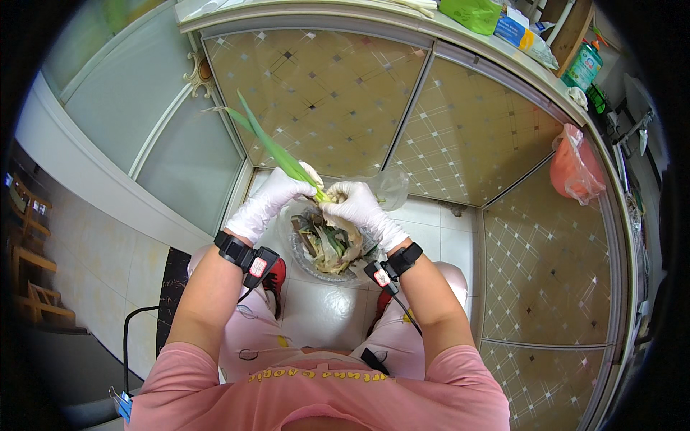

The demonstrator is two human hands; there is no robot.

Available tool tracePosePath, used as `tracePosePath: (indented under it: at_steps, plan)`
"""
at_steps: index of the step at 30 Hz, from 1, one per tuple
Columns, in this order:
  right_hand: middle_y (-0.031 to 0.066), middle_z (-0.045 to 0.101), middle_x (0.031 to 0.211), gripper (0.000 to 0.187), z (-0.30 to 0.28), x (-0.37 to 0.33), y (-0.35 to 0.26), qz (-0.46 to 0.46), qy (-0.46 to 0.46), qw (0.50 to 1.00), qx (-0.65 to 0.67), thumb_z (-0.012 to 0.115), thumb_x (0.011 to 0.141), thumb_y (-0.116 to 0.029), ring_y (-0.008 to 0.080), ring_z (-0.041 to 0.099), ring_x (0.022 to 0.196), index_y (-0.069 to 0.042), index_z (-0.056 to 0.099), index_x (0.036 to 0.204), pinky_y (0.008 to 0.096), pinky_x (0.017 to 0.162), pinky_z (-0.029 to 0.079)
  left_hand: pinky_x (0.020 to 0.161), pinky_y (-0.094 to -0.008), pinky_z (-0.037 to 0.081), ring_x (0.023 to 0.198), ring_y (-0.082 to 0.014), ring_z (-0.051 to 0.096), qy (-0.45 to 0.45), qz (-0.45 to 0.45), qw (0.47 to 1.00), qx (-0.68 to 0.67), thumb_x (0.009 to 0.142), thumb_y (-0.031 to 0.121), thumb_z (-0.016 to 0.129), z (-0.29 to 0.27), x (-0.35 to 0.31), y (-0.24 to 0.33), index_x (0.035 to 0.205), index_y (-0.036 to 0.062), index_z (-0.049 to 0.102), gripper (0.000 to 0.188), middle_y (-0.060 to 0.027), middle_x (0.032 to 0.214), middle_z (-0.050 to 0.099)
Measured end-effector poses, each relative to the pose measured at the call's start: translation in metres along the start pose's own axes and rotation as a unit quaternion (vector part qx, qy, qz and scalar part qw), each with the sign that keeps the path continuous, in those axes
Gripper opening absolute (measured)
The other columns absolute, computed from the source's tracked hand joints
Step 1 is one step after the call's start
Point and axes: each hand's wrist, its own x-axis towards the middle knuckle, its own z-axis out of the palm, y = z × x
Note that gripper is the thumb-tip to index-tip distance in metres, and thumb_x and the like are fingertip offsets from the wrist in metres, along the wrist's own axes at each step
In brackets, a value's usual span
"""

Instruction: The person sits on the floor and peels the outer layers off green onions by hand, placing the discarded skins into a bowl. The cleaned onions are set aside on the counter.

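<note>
Left hand (282, 189): gloved, grip closed round the green onion (279, 155); right hand (356, 206): gloved, grip pinched at its pale end; onion: above the bin's (305, 268) far side, leaves slanting up-left; bin: on tiled floor (323, 310), holding scraps (328, 248)

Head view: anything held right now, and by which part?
An onion-like green stalk, gripped near its lower end by the gloved left hand; the gloved right hand is at its pale base, grip partly hidden.
</note>
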Motion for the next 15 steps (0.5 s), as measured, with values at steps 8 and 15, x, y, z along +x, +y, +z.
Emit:
tracePosePath:
  at_steps: [8,15]
  plan:
    - [0.0175,0.061,0.077,0.023,0.023,-0.002,-0.005,-0.093,0.132,0.974,-0.157,0.065,0.064,-0.022,0.0338,0.060,0.072,-0.006,0.060,0.080,0.0406,0.067,0.048,0.067,-0.0247,0.047,0.073,-0.0139,0.059,0.021,-0.016,0.999,0.021,0.065,0.002,0.066,0.000,0.000,0.001,0.082,0.0025,0.065,0.017,-0.0045,0.079,0.063]
    - [0.0158,0.061,0.079,0.022,0.031,-0.003,-0.001,-0.087,0.190,0.966,-0.149,0.065,0.065,-0.019,0.0341,0.060,0.075,-0.008,0.059,0.082,0.0411,0.068,0.048,0.059,-0.0210,0.044,0.066,-0.0096,0.056,0.026,0.009,1.000,0.013,0.070,0.005,0.065,0.002,0.001,0.001,0.084,0.0040,0.065,0.014,-0.0028,0.077,0.063]
